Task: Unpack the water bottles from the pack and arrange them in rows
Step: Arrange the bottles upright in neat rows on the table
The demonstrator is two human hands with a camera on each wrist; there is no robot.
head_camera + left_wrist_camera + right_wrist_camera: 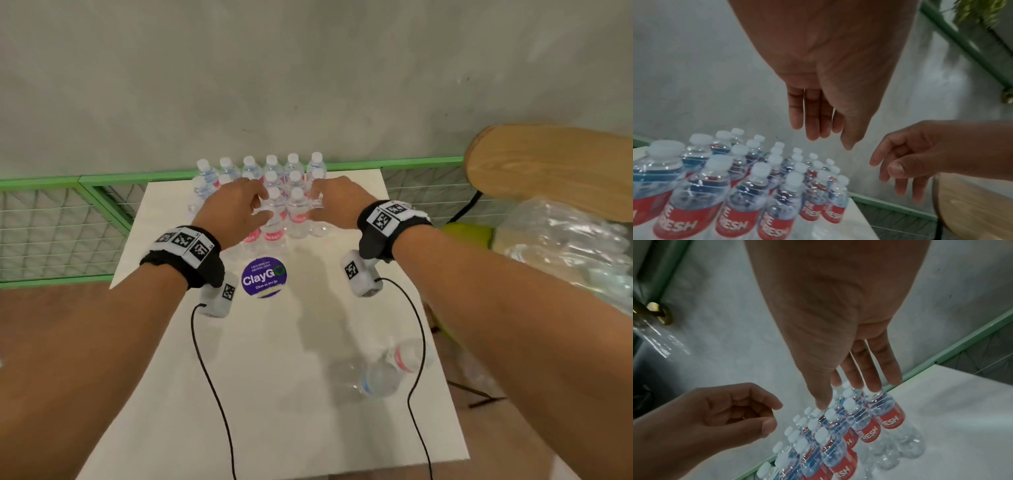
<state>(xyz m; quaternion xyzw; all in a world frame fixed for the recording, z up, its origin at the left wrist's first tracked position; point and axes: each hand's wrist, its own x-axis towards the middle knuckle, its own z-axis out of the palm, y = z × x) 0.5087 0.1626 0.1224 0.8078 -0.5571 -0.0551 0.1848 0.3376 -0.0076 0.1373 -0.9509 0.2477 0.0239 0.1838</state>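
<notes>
Several clear water bottles [297, 209] with white caps and red or blue labels stand upright in rows at the far end of the white table [274, 394]. Both hands hover over the front rows. My left hand [257, 209] holds nothing, its fingers [813, 126] hanging above the caps [760, 168]. My right hand [317, 205] is also empty, with straight fingers [873, 378] just above the caps [849, 404] at the right side of the block. Whether they touch is unclear. Two more bottles [383, 375] lie on their sides near the table's front right.
A round purple sticker [263, 278] marks the table's middle. Crumpled clear plastic wrap [565, 250] lies on a seat at the right, under a wooden chair back [555, 164]. A green mesh railing [65, 219] runs behind the table. Black cables [212, 377] trail from both wrists.
</notes>
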